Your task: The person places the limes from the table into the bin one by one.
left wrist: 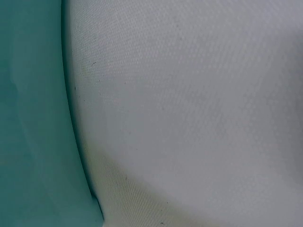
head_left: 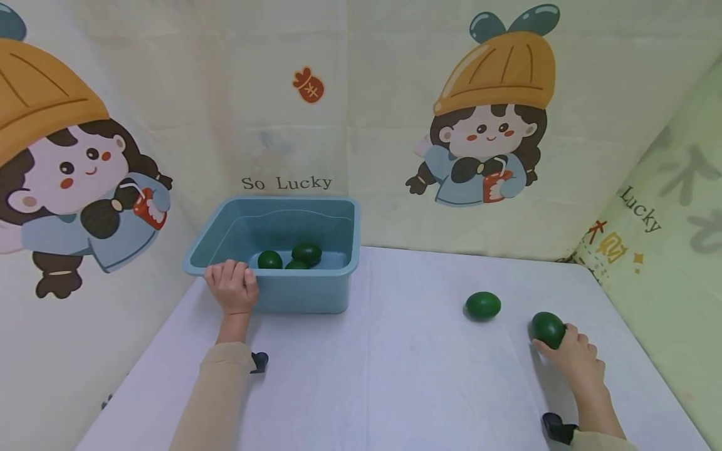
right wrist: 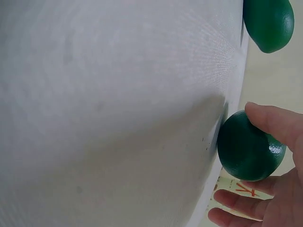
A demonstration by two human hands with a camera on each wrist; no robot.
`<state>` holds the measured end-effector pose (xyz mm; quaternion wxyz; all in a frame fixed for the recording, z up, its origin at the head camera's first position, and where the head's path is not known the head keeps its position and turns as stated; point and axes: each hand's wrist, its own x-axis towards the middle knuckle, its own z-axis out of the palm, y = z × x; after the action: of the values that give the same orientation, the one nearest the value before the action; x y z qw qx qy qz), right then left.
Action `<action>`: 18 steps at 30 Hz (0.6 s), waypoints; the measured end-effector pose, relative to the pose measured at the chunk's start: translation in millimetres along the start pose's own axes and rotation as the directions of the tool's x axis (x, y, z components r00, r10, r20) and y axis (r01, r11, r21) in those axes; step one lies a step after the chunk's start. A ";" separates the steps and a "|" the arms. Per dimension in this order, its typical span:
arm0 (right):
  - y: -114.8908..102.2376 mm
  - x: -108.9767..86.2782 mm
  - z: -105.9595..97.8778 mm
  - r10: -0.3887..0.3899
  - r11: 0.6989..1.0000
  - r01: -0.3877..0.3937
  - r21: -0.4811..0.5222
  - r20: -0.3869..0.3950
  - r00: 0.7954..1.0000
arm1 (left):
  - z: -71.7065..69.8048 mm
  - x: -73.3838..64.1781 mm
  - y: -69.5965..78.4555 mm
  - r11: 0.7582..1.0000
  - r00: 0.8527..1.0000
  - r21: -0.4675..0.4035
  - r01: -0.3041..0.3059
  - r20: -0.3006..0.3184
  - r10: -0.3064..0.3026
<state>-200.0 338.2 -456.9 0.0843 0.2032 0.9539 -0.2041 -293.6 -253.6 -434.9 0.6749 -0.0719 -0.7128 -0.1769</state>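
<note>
A blue plastic basin [head_left: 299,291] stands at the back left of the table. My left hand [head_left: 232,287] grips its front rim with the fingers curled over the edge. Inside lie a lime [head_left: 270,260], a second lime [head_left: 307,253] and a third, partly hidden by the front wall. At the right, my right hand [head_left: 578,360] holds a dark green lime [head_left: 548,330] between thumb and fingers; the right wrist view shows this held lime [right wrist: 248,149] close to the tabletop. Another lime [head_left: 483,305] lies on the table to its left.
The white-covered table [head_left: 417,376] stretches between the two hands. Behind it hangs a cream cloth [head_left: 389,150] printed with cartoon figures, and a greenish cloth [head_left: 677,282] borders the right side. Only the basin's wall [left wrist: 38,113] and white cloth show in the left wrist view.
</note>
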 end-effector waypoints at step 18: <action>0.8 1.3 -0.3 -0.008 1.000 0.008 -0.023 0.016 1.000 | 0.1 2.5 -0.2 1.000 1.000 0.002 0.005 0.022 -0.005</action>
<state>-200.9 339.4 -457.3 0.0934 0.1967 0.9563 -0.1951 -294.0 -254.1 -432.5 0.6668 -0.0713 -0.7204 -0.1770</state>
